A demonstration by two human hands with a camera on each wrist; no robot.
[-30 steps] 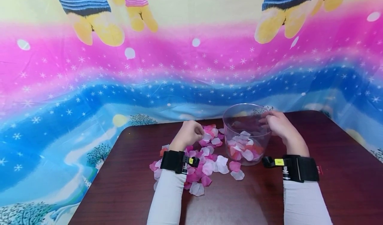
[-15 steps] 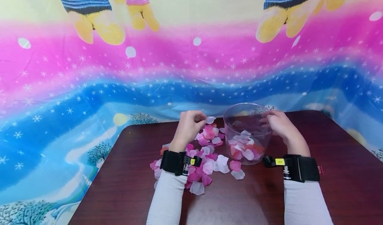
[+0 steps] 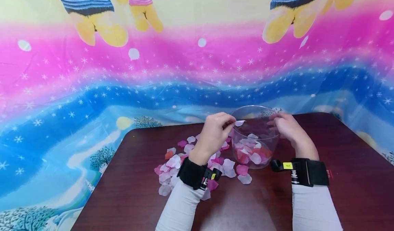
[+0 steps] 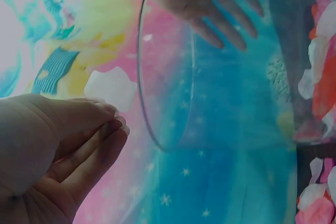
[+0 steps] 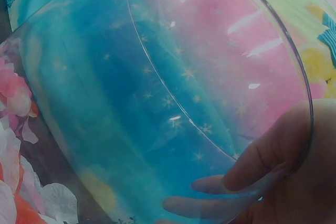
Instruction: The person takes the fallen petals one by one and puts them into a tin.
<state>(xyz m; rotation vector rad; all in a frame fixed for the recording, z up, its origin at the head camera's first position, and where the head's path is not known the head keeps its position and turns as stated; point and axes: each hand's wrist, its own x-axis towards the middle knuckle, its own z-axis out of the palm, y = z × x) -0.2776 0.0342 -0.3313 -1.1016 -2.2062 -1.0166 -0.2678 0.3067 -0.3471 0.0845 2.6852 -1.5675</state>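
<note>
The room was evenly bright, with soft glare on the table point(image 3: 234, 207). Beyond the fingers point(image 5: 247, 169), white glints streaked the clear container point(image 5: 220, 77), and both wrist views were hazy, washed out.

My left hand point(image 3: 215, 128) was up off the surface, wrist cocked, thumb and fingertips point(image 4: 113, 121) pinched tight together. My right hand point(image 3: 284, 126) sat off to the side, thumb point(image 5: 262, 153) in front, fingers curled round behind. Both forearms ran forward in white sleeves, a black strap on each wrist.
</note>
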